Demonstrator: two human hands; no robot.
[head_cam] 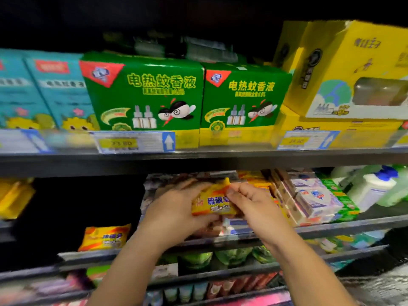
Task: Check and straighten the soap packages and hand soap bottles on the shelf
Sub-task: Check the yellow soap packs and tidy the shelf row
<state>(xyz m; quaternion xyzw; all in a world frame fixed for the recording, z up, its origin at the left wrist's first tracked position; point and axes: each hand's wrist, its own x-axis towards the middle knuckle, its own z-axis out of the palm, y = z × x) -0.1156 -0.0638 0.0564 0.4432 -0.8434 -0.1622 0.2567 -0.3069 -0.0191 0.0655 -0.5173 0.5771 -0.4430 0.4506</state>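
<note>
A yellow soap package [215, 202] with blue lettering is held in front of the middle shelf [331, 226]. My left hand [174, 210] grips its left side and underside. My right hand [249, 202] pinches its top right edge. Behind it lie more yellow packages [254, 180] and wrapped soaps. White and blue soap packs [313, 199] stand to the right in a row, with green packs [340, 195] beside them. White hand soap bottles [373, 186] with a blue pump stand at the far right. Another yellow soap package [104, 237] lies alone lower left.
The upper shelf [198, 160] carries green mosquito liquid boxes [143, 93], teal boxes [44, 89] and yellow cartons [344, 69], with price tags [132, 142] along its edge. Lower shelves hold green packs [231, 257] and small bottles. A dark gap [88, 199] opens left of my hands.
</note>
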